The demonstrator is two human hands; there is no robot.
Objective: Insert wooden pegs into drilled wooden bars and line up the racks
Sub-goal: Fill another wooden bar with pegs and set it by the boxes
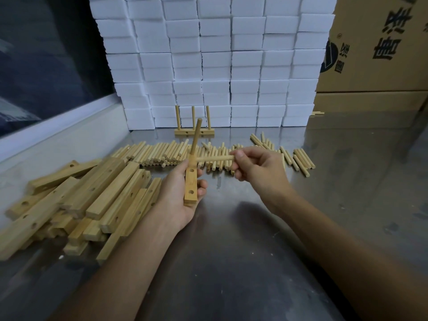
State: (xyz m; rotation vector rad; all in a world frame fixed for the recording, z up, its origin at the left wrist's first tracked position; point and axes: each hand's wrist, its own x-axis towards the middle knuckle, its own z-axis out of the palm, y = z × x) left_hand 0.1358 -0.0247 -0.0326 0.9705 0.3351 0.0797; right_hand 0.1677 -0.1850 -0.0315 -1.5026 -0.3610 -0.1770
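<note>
Centre frame: left hand [183, 193] holds a drilled bar [190, 185] in a curled grip, one peg [195, 137] already standing in its far hole. Right hand [257, 167] pinches a second peg [214, 158] sideways. Pieces look light, stiff and dry; best held mid-length. Behind: loose pegs [162, 154], a finished rack [194, 132], foam blocks [215, 66]. Bar pile [76, 193] lies left on the table [243, 228]. Nothing seems to block the hands.
</note>
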